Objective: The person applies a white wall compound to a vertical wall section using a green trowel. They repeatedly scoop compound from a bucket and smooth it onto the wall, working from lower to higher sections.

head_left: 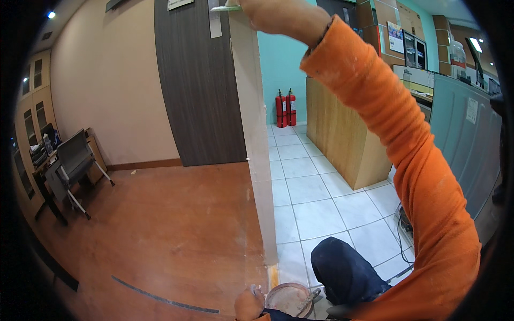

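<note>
My right arm, in an orange sleeve, is raised high, and my right hand (278,18) is at the top of the narrow wall edge (254,128). Its fingers are closed on a flat, pale putty spreader (227,8) set against that edge; part of it is cut off by the frame. Low down, my left hand (249,304) is curled beside a round tub (278,291) smeared with pale paste. What its fingers hold, if anything, is hidden. A tool with a dark handle (310,301) leans in the tub.
My dark-trousered knee (345,270) is right of the tub. Two red fire extinguishers (286,108) stand by the turquoise wall. A wooden counter (342,134) and a grey-green cabinet (460,128) are on the right. A folding chair (80,160) stands left, near a dark door (201,85).
</note>
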The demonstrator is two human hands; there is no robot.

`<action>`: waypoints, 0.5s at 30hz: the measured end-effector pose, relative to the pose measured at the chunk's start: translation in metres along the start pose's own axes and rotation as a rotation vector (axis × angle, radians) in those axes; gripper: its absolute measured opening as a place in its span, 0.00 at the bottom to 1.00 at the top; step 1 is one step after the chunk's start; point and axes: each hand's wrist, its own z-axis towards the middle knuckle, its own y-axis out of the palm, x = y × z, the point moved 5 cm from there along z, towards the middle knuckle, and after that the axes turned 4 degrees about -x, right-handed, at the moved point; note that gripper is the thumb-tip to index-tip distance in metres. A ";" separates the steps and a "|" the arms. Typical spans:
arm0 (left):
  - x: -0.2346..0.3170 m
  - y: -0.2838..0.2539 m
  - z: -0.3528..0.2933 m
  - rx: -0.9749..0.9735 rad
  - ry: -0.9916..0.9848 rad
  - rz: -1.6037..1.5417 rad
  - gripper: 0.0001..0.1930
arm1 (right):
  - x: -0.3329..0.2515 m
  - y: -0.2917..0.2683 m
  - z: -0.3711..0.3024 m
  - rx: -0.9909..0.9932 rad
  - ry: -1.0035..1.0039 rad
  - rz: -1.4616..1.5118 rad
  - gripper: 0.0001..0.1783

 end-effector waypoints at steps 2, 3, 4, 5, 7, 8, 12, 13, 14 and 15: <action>0.001 -0.003 -0.002 0.014 -0.026 -0.002 0.19 | 0.004 0.009 0.003 -0.140 0.011 -0.067 0.22; 0.001 -0.005 -0.003 0.023 -0.039 -0.002 0.19 | -0.002 0.012 -0.007 -0.084 0.010 -0.094 0.14; 0.001 -0.005 -0.003 0.016 -0.012 -0.042 0.19 | -0.014 0.018 -0.023 -0.031 0.010 -0.121 0.08; 0.000 -0.006 -0.002 0.008 0.017 -0.080 0.19 | -0.028 0.022 -0.044 0.068 0.001 -0.100 0.07; -0.001 -0.006 -0.001 0.003 0.084 -0.121 0.18 | -0.057 0.045 -0.082 -0.056 0.047 -0.060 0.23; -0.001 -0.006 0.000 0.005 0.125 -0.119 0.18 | -0.076 0.055 -0.104 -0.153 0.050 -0.066 0.27; -0.001 -0.004 0.000 -0.034 0.054 -0.104 0.18 | -0.146 0.064 -0.173 -0.475 -0.019 -0.014 0.36; 0.000 -0.005 -0.001 -0.048 0.029 -0.099 0.18 | -0.146 0.060 -0.179 -0.537 -0.005 0.146 0.33; 0.000 -0.007 -0.004 -0.060 0.001 -0.094 0.18 | -0.145 0.060 -0.184 -0.696 0.010 0.286 0.31; 0.001 -0.009 -0.003 -0.069 -0.028 -0.091 0.18 | -0.136 0.051 -0.181 -0.640 0.026 0.369 0.30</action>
